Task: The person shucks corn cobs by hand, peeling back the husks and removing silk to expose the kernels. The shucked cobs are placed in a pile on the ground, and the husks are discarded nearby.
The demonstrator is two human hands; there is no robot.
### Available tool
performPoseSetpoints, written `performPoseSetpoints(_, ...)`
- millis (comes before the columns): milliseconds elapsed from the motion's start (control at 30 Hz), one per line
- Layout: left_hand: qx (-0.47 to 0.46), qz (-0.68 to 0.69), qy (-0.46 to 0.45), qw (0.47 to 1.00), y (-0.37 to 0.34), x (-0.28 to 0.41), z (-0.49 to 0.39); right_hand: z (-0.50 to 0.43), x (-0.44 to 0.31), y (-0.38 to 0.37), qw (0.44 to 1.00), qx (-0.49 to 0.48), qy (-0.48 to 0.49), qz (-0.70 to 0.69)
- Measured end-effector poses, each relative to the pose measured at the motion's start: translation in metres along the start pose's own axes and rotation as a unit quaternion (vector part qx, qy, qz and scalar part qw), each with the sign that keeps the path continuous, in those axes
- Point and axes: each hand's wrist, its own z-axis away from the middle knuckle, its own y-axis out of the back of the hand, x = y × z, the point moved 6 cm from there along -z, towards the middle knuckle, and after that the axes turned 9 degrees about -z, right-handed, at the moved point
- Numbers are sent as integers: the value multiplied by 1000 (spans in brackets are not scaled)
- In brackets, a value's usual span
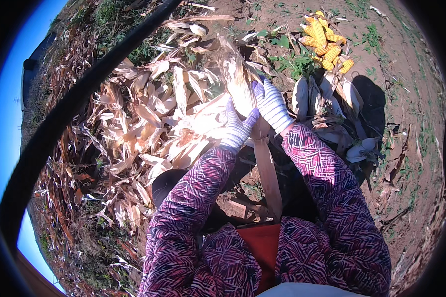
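Observation:
A dry ear of corn in its pale husk is held upright between my two hands, its ragged tip pointing away from me. My left hand, in a white-and-purple striped knit glove, grips its lower end from the left. On the other side my right hand, gloved alike, closes around the husk, its fingers partly hidden behind it. A long dry husk leaf hangs from the lower end toward my lap. No kernels show on this ear.
A heap of stripped husks spreads left of my hands. Husked yellow cobs are piled on the soil at the upper right. Several unhusked ears lie below them. A dark strap-like band crosses the upper left of the view.

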Motion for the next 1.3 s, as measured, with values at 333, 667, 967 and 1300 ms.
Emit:
performPoseSetpoints(333, -67, 127, 49, 988, -7, -47, -22, -14, -6, 1, 993, -87, -75, -39)
performPoseSetpoints(667, -57, -382, 87, 918, 24, -84, -49, 13, -39, -20, 992, -113, 53, 3)
performPoseSetpoints(967, 138, 188, 188, 954, 75, -16, -1, -11, 58, -2, 945, -52, -252, -202)
performPoseSetpoints(1300, 194, 389, 189, 881, 125, -25, -6, 18, 166, 19, 714, 60, -509, -477)
